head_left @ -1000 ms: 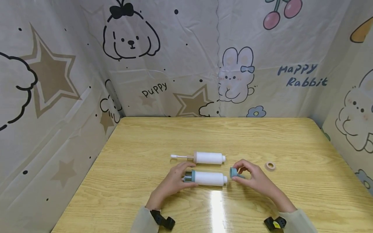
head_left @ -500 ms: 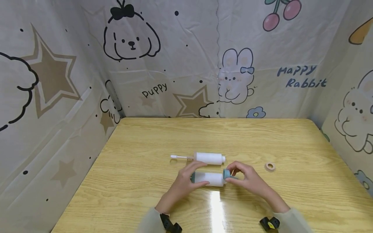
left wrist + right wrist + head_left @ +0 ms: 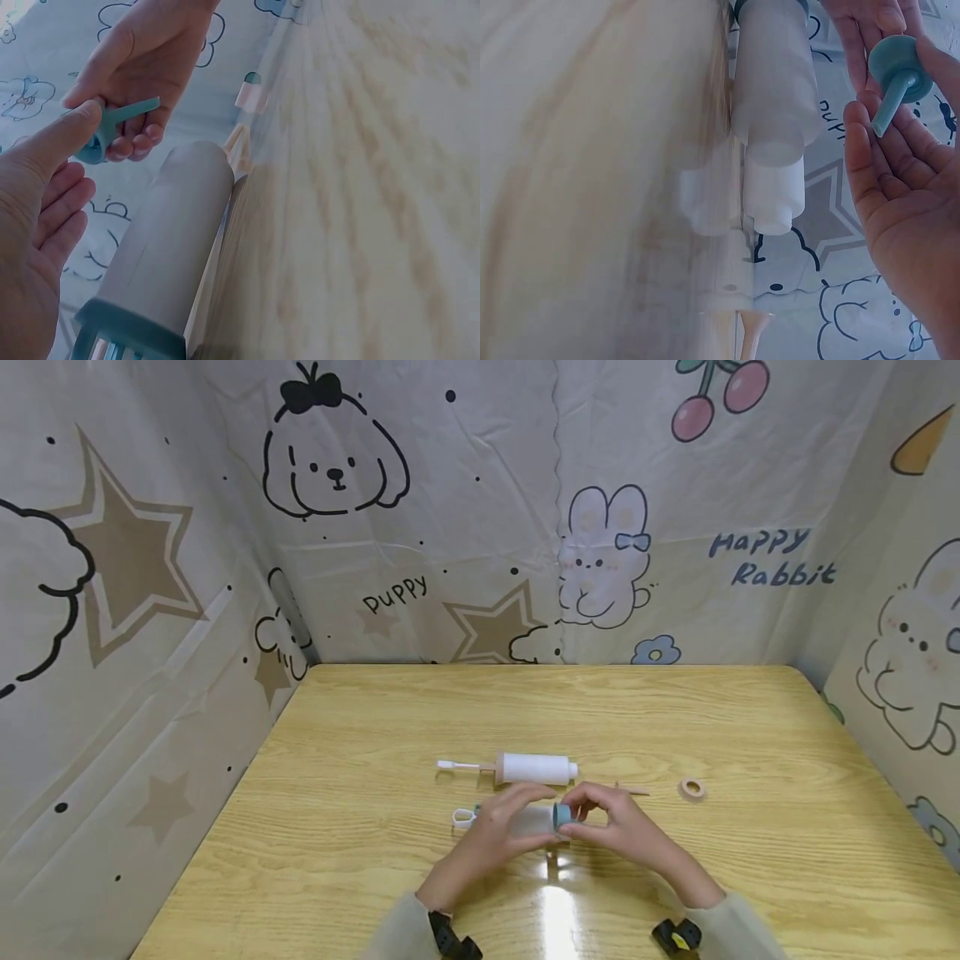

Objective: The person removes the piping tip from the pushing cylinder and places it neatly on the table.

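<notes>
- While the teal nozzle (image 3: 562,813) sits at the open end of the white tube (image 3: 531,820), the head view suggests the step goes best if the nozzle is kept square to the tube's mouth and the tube is held steady. The left hand (image 3: 501,828) curls over the tube near the middle of the wooden table (image 3: 375,718); the right hand (image 3: 617,827), at 3 o'clock from it, pinches the nozzle in thumb and fingertips. A second white tube (image 3: 536,767) with a plunger rod lies just beyond, at 12 o'clock; a small tape ring (image 3: 692,788) rests well apart at 2 o'clock.
- Seen from the left wrist, the left hand (image 3: 34,225) is at 9 o'clock of the tube (image 3: 169,247); its thumb reaches up to touch the nozzle's wide end (image 3: 101,139), and its fingers are loosely bent beside the tube. The right hand (image 3: 142,67) at 12 o'clock clamps the nozzle with its tapered tip pointing sideways. I judge the tip needs turning away from the tube before seating.
- From the right wrist, the right hand (image 3: 900,187) is half closed, with the nozzle (image 3: 896,79) resting against the fingers, wide end up. The tube (image 3: 772,97) lies at 10 o'clock, near but apart from the nozzle.
</notes>
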Demonstrator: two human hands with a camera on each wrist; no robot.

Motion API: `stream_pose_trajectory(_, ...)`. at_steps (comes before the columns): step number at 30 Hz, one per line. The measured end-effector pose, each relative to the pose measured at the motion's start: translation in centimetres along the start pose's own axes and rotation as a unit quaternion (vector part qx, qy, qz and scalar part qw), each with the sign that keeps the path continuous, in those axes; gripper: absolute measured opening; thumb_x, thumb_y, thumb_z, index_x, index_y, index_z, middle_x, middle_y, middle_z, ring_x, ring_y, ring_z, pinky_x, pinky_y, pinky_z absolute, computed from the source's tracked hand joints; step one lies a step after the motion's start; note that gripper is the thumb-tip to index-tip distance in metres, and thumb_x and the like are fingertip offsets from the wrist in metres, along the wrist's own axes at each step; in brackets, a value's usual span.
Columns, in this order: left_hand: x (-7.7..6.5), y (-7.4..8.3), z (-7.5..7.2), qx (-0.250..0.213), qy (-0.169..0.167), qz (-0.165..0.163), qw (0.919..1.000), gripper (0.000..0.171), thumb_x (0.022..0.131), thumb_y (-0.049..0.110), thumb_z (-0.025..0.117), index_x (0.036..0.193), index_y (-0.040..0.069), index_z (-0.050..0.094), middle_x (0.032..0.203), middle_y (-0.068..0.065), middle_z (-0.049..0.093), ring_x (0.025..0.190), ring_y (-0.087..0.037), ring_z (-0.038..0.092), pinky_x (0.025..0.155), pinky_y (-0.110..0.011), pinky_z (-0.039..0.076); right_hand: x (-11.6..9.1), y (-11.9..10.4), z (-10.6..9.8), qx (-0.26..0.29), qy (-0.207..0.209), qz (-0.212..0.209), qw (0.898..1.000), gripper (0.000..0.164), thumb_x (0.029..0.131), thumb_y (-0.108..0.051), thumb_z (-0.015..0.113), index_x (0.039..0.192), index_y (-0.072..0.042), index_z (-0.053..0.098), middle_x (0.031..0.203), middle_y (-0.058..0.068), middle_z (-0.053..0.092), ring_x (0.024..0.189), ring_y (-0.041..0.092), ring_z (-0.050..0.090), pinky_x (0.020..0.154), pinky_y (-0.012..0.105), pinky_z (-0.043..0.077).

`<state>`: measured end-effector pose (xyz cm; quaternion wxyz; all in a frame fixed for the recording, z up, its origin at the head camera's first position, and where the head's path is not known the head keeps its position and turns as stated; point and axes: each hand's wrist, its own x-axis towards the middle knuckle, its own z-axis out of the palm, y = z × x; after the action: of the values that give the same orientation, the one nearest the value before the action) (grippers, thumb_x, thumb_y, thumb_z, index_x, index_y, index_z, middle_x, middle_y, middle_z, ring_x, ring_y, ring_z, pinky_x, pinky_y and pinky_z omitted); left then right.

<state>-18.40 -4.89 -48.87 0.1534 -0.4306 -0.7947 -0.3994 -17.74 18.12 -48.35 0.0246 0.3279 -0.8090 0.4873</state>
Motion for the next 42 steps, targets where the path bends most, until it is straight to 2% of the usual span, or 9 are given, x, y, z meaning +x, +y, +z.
stream_pose_trajectory(3,0.1,0.2,0.1,-0.009,-0.005,-0.009,0.9999,0.05,0.078,0.018,0.081,0.122,0.006,0.061,0.12,-0.01,0.068,0.108,-0.023,0.067,0.085,-0.023,0.059,0.1,0.0,0.1,0.002,-0.002,0.004,1.0,0.023,0.085,-0.011,0.075,0.106,-0.011,0.066,0.091,-0.002,0.069,0.082,-0.001,0.059,0.074,0.027,0.056)
stream_pose_trajectory(9,0.1,0.2,0.2,0.003,0.003,0.002,1.0,0.046,0.078,0.018,0.08,0.12,0.008,0.063,0.117,-0.007,0.069,0.107,-0.02,0.068,0.09,-0.021,0.057,0.1,-0.3,0.0,0.004,-0.007,0.019,1.0,0.022,0.086,-0.012,0.073,0.107,-0.013,0.066,0.094,-0.002,0.07,0.084,0.0,0.059,0.076,0.026,0.055)
stream_pose_trajectory(13,0.0,0.2,0.1,0.0,0.011,-0.003,0.9999,0.045,0.078,0.016,0.08,0.119,0.006,0.064,0.116,-0.008,0.07,0.107,-0.021,0.068,0.094,-0.022,0.055,-0.3,-0.2,-0.5,0.025,-0.012,0.067,0.997,0.016,0.095,-0.014,0.063,0.111,-0.012,0.066,0.099,0.0,0.07,0.088,0.001,0.06,0.077,0.025,0.054)
stream_pose_trajectory(16,0.0,0.1,0.1,-0.004,0.019,-0.006,0.9998,0.045,0.078,0.015,0.081,0.119,0.006,0.064,0.116,-0.009,0.07,0.109,-0.021,0.067,0.098,-0.023,0.054,-0.7,0.0,-1.0,0.047,-0.01,0.107,0.993,0.017,0.1,-0.015,0.054,0.112,-0.009,0.066,0.104,0.004,0.07,0.092,0.001,0.062,0.078,0.024,0.055)
stream_pose_trajectory(19,0.0,0.0,0.0,-0.003,0.032,0.001,0.9995,0.045,0.077,0.016,0.081,0.117,0.006,0.065,0.115,-0.008,0.07,0.108,-0.02,0.067,0.099,-0.022,0.053,-1.1,0.3,-1.4,0.064,-0.014,0.122,0.99,0.021,0.103,-0.015,0.05,0.113,-0.004,0.065,0.107,0.011,0.07,0.095,0.002,0.064,0.081,0.027,0.057)
stream_pose_trajectory(28,0.2,-0.5,0.2,0.002,0.066,0.049,0.9966,0.047,0.073,0.014,0.084,0.114,0.002,0.065,0.11,-0.009,0.07,0.103,-0.019,0.069,0.097,-0.02,0.054,-1.4,0.6,-1.8,0.098,-0.062,0.119,0.986,0.021,0.103,-0.014,0.049,0.11,-0.002,0.065,0.1,0.02,0.068,0.09,0.017,0.067,0.077,0.029,0.058)
stream_pose_trajectory(33,0.3,-0.4,0.1,-0.001,0.062,0.04,0.9973,0.047,0.073,0.014,0.084,0.114,0.002,0.065,0.111,-0.01,0.071,0.104,-0.02,0.069,0.098,-0.02,0.053,-1.4,0.5,-1.8,0.113,-0.071,0.121,0.984,0.02,0.102,-0.014,0.05,0.104,0.002,0.063,0.097,0.025,0.065,0.089,0.015,0.066,0.077,0.029,0.057)
stream_pose_trajectory(42,0.0,-0.2,0.1,0.003,0.042,0.018,0.999,0.048,0.067,0.016,0.087,0.109,0.006,0.066,0.106,-0.007,0.072,0.1,-0.017,0.07,0.095,-0.019,0.054,-1.3,0.4,-1.6,0.102,-0.065,0.086,0.989,0.015,0.101,-0.01,0.052,0.1,-0.002,0.065,0.092,0.024,0.064,0.084,0.02,0.063,0.072,0.028,0.055)
